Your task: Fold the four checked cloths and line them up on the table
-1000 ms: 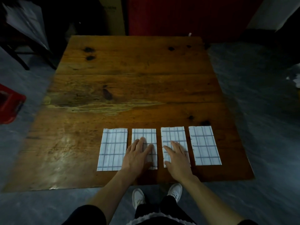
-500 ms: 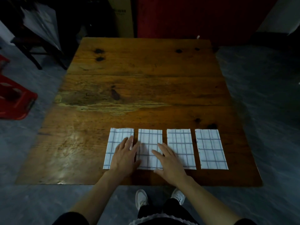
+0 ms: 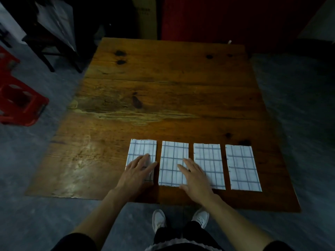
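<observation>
Four folded white cloths with a dark check lie side by side near the front edge of the wooden table (image 3: 163, 87). My left hand (image 3: 136, 173) rests flat, fingers straight, on the lower part of the leftmost cloth (image 3: 142, 148). My right hand (image 3: 194, 178) lies flat across the lower right of the second cloth (image 3: 172, 156) and the left edge of the third cloth (image 3: 210, 160). The fourth cloth (image 3: 242, 165) lies untouched at the right end of the row.
A red plastic stool (image 3: 16, 104) stands on the grey floor left of the table. Dark chair legs (image 3: 49, 57) and a cardboard box (image 3: 145, 17) stand behind the table's far left corner. My shoes (image 3: 159, 220) show below the table's front edge.
Both hands have slid left along the row: the left from the second cloth to the leftmost one, the right from the third cloth onto the second. The cloths stay in place.
</observation>
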`<state>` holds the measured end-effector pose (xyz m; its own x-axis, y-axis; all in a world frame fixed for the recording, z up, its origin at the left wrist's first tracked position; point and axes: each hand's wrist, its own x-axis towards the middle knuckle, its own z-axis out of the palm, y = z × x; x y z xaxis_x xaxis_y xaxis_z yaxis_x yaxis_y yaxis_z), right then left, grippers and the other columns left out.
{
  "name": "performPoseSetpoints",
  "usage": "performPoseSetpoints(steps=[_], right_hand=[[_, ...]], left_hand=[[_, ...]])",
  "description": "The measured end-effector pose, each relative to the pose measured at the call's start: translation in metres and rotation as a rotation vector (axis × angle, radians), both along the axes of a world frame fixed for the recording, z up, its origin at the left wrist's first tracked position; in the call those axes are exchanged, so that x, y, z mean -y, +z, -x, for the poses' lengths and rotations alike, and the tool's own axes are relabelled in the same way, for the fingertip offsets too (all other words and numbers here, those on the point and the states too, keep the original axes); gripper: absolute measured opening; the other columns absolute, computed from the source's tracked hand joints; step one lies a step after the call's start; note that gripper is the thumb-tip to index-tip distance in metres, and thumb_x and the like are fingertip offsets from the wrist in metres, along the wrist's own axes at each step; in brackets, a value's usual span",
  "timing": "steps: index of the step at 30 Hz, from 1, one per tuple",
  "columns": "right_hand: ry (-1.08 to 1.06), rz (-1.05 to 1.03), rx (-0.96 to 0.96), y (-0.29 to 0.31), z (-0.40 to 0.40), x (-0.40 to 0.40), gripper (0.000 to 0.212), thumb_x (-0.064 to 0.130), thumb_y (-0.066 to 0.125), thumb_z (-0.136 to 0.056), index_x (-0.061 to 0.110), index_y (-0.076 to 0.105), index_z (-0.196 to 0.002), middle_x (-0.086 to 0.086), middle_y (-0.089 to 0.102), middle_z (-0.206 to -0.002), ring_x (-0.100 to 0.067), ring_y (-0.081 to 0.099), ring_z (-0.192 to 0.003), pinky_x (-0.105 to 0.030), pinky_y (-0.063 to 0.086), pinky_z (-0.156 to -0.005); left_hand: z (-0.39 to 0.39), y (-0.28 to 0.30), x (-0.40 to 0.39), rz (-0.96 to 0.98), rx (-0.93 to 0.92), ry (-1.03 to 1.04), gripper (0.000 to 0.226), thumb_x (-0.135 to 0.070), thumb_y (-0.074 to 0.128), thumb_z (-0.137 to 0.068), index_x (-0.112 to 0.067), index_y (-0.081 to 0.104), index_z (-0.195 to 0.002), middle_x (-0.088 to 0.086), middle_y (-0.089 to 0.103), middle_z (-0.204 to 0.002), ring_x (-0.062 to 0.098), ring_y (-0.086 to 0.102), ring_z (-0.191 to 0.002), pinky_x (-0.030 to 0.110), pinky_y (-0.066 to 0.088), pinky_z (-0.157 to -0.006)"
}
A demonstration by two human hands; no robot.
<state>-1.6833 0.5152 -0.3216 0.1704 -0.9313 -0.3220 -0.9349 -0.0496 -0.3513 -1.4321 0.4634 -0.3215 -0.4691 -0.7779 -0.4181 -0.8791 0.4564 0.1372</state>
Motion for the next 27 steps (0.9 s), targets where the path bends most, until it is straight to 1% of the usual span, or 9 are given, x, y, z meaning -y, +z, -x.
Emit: performPoseSetpoints(steps=[4,11,13,15,17,19,21,23,27], right_hand=[[-0.009,-0.023,0.002,0.001,0.001,0.003,0.078,0.035,0.064,-0.091,0.029,0.019,-0.154,0.004,0.003,-0.164,-0.017,-0.004,-0.15,-0.037,0.003,-0.12],[-0.023,-0.025,-0.014,0.002,0.003,0.008,0.076,0.036,0.064,-0.092,0.028,0.019,-0.153,0.004,0.005,-0.163,-0.018,-0.001,-0.15,-0.038,0.008,-0.12],[-0.025,-0.024,-0.013,0.003,0.002,0.007,0.076,0.036,0.064,-0.091,0.028,0.02,-0.153,0.004,0.006,-0.163,-0.018,0.001,-0.15,-0.038,0.01,-0.12],[-0.029,-0.031,-0.011,0.003,0.002,0.005,0.076,0.035,0.064,-0.091,0.028,0.02,-0.153,0.004,0.006,-0.163,-0.018,0.002,-0.15,-0.038,0.012,-0.12],[-0.036,-0.041,-0.009,0.003,0.002,0.004,0.076,0.034,0.064,-0.091,0.029,0.02,-0.153,0.004,0.006,-0.163,-0.018,0.003,-0.15,-0.039,0.013,-0.121],[-0.033,-0.039,-0.006,0.003,0.002,0.004,0.076,0.034,0.064,-0.092,0.028,0.02,-0.153,0.004,0.005,-0.163,-0.018,0.002,-0.15,-0.039,0.014,-0.122],[-0.033,-0.035,-0.004,0.003,0.002,0.004,0.076,0.034,0.064,-0.092,0.028,0.021,-0.153,0.004,0.006,-0.163,-0.018,0.003,-0.15,-0.039,0.013,-0.122],[-0.034,-0.04,-0.004,0.003,0.002,0.004,0.076,0.034,0.065,-0.091,0.028,0.021,-0.153,0.004,0.005,-0.163,-0.018,0.003,-0.15,-0.039,0.014,-0.121],[-0.039,-0.048,0.003,0.003,0.002,0.005,0.077,0.035,0.066,-0.09,0.028,0.021,-0.153,0.004,0.005,-0.163,-0.019,0.004,-0.15,-0.039,0.015,-0.121]], left_hand=[[0.005,0.007,0.0,-0.011,-0.061,0.071,0.085,-0.061,0.054,-0.089,-0.038,0.004,-0.155,0.0,-0.007,-0.165,0.026,-0.007,-0.151,0.049,0.009,-0.12],[-0.014,0.008,0.001,0.09,-0.069,0.294,0.056,-0.05,0.057,-0.088,-0.035,0.035,-0.138,0.008,0.018,-0.156,0.032,0.019,-0.142,0.047,0.033,-0.113],[-0.01,0.019,-0.003,0.217,-0.118,0.244,0.054,-0.046,0.07,-0.08,-0.028,0.052,-0.127,0.01,0.039,-0.144,0.027,0.029,-0.128,0.045,0.046,-0.1],[-0.008,0.023,-0.005,0.336,-0.058,0.091,0.054,-0.044,0.086,-0.055,-0.023,0.068,-0.102,0.008,0.06,-0.114,0.027,0.037,-0.107,0.043,0.058,-0.073],[-0.006,0.023,-0.002,0.401,0.0,0.031,0.065,-0.044,0.095,-0.037,-0.022,0.068,-0.092,0.007,0.055,-0.105,0.029,0.042,-0.101,0.042,0.059,-0.063],[-0.001,0.023,0.0,0.383,-0.024,0.089,0.065,-0.046,0.095,-0.039,-0.022,0.07,-0.095,0.007,0.044,-0.113,0.028,0.041,-0.103,0.043,0.059,-0.068],[0.003,0.022,0.002,0.277,-0.12,0.199,0.058,-0.048,0.078,-0.073,-0.024,0.058,-0.123,0.008,0.034,-0.136,0.028,0.034,-0.122,0.045,0.047,-0.096],[0.003,0.021,0.001,0.18,-0.121,0.283,0.057,-0.048,0.062,-0.088,-0.025,0.044,-0.136,0.01,0.029,-0.149,0.029,0.027,-0.133,0.042,0.034,-0.108],[0.005,0.034,0.001,0.283,-0.127,0.239,0.063,-0.047,0.085,-0.061,-0.021,0.065,-0.115,0.011,0.055,-0.128,0.027,0.039,-0.115,0.042,0.055,-0.082]])
